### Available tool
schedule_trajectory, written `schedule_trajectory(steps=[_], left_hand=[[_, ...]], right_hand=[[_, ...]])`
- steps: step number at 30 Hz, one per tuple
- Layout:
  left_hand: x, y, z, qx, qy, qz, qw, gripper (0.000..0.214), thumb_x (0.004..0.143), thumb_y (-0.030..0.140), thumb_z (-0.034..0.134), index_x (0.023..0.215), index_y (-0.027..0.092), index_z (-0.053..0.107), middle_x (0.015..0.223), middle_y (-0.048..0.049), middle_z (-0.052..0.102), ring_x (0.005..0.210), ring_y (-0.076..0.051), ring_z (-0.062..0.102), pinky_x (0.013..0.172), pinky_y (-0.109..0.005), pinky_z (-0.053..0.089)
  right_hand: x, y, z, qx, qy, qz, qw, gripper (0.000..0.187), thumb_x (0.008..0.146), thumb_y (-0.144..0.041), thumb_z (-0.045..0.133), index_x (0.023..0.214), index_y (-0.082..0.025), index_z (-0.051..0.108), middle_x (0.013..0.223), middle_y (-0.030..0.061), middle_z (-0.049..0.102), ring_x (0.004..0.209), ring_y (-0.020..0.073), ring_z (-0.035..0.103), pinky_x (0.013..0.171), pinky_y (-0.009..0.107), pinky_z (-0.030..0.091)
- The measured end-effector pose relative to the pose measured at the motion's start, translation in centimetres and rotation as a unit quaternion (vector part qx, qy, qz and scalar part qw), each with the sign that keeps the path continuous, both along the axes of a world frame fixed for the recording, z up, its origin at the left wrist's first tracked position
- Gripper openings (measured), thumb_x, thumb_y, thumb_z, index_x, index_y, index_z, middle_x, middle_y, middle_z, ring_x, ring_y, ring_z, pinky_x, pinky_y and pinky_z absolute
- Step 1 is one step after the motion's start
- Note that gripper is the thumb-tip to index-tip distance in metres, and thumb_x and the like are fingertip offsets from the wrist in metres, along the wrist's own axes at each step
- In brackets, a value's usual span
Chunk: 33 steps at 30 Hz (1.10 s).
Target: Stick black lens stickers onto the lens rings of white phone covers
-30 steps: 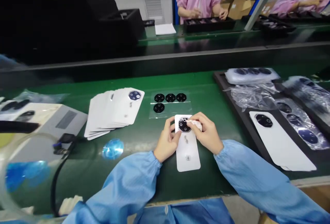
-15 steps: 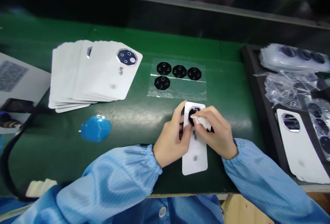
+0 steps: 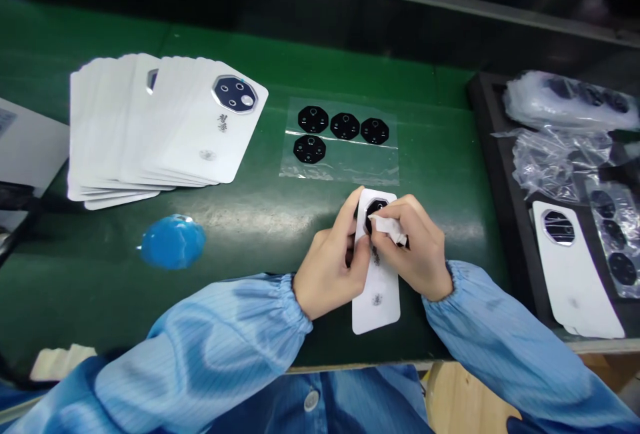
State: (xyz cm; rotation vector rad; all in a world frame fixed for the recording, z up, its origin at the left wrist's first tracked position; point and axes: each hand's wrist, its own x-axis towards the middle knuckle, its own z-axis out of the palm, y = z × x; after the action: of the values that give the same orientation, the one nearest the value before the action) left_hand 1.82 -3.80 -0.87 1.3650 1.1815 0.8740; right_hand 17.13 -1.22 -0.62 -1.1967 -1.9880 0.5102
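White panel (image 3: 384,281) is at the near side of the green bench (image 3: 260,247) — the left hand (image 3: 330,271) clasps its left edge, the right hand (image 3: 420,244) pinches a white wipe (image 3: 391,226) at its black octagon (image 3: 371,210).

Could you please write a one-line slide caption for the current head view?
Left hand gripping a white panel, right hand holding a white wipe at its black octagonal inset.

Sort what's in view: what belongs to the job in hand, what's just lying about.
Belongs, it seems:
white panel, gripped by the left hand
white wad, in the right hand
black octagons, like the panel's own
fanned panels

Probably just lying about:
blue oval piece
crumpled plastic wrap
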Motion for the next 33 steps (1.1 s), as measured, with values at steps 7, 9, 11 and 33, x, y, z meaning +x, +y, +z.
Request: schedule_trajectory(steps=[7,9,11,33], left_hand=[[0.0,0.5,-0.1,-0.057,-0.090,0.014,0.994,0.066,0.089,0.014,0.050,0.146,0.030,0.023,0.100,-0.0037,0.070,0.061,-0.012,0.063,0.048,-0.018,0.045],[0.0,0.6,-0.1,-0.074,-0.110,0.025,0.991,0.066,0.089,0.015,0.051,0.146,0.030,0.023,0.104,-0.0047,0.069,0.062,-0.012,0.063,0.049,-0.018,0.046],[0.0,0.7,-0.1,-0.083,-0.116,0.032,0.989,0.067,0.088,0.015,0.052,0.146,0.030,0.023,0.106,-0.0049,0.069,0.063,-0.012,0.063,0.050,-0.019,0.046],[0.0,0.5,-0.3,-0.042,-0.078,0.022,0.996,0.070,0.088,0.012,0.050,0.148,0.029,0.020,0.100,-0.0051,0.071,0.060,-0.011,0.062,0.050,-0.019,0.048]], right_hand=[[0.4,0.5,0.5,-0.016,0.066,-0.026,0.997,0.013,0.082,-0.009,0.058,0.084,-0.022,0.056,0.077,-0.0008,0.053,0.067,0.0134,0.052,0.057,0.028,0.041],[0.7,0.6,0.5,-0.016,0.071,-0.020,0.997,0.014,0.080,-0.008,0.059,0.083,-0.021,0.056,0.076,-0.0005,0.054,0.066,0.0135,0.051,0.056,0.028,0.039],[0.9,0.6,0.5,-0.023,0.064,-0.007,0.998,0.014,0.079,-0.007,0.060,0.083,-0.021,0.056,0.077,0.0002,0.054,0.066,0.0139,0.051,0.056,0.028,0.039],[0.6,-0.3,0.0,-0.048,-0.044,0.013,0.998,0.017,0.077,-0.007,0.055,0.083,-0.020,0.048,0.080,0.0005,0.051,0.068,0.0137,0.049,0.058,0.027,0.038]])
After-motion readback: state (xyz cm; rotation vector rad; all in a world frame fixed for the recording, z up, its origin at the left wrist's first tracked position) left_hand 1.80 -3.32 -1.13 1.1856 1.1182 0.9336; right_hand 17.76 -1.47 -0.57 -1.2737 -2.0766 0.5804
